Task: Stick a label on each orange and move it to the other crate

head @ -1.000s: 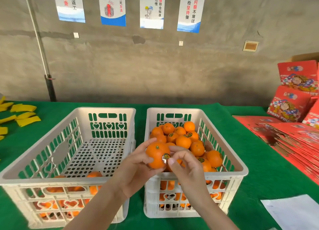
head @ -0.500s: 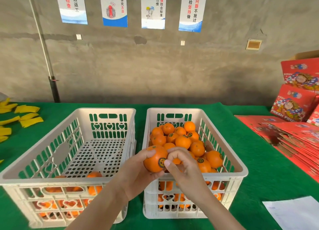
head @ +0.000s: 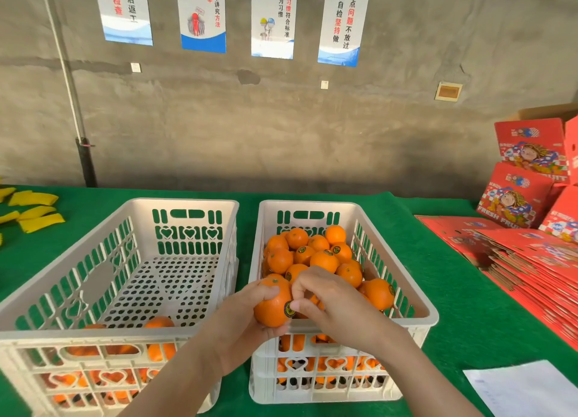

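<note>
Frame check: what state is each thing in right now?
orange: gripped by left hand, above right crate near edge
label: on the orange, pressed by thumb of right hand
left crate: mostly bare, few oranges at near end
right crate: piled with oranges, several labelled
red cartons: flattened, stacked

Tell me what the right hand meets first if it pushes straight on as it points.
The label on the orange that the left hand holds; the thumb of the right hand looks to touch it, though depth is unclear.
</note>
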Demonstrator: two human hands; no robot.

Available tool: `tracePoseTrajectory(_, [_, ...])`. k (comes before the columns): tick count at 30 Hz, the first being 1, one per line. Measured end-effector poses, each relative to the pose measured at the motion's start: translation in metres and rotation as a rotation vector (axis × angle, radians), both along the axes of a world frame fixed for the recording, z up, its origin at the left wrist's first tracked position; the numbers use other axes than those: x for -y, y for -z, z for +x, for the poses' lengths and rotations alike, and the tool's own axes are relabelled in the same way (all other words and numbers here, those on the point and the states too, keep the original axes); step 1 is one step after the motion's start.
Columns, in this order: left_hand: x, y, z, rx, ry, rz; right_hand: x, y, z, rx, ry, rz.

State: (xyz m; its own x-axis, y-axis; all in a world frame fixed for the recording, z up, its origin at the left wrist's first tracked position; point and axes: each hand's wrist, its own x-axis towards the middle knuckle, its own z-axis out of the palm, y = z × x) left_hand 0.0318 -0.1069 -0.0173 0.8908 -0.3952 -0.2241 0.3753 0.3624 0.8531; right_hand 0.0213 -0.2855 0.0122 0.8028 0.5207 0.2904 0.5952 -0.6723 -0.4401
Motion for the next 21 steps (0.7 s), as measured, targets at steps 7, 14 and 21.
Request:
tracePoseTrajectory(7, [0.005,-0.001,0.000,-0.022,0.019,0.025,-0.003,-0.017,0.002,0.125,-0.008,-0.316])
tracePoseTrajectory(14, [0.000,-0.001,0.000,-0.078,0.075,-0.040,-0.003,-0.003,0.000,0.096,0.090,-0.072])
tracePoseTrajectory(21, [0.016,0.002,0.005,-0.058,0.054,-0.049,-0.026,0.057,-0.012,-0.119,0.147,0.431])
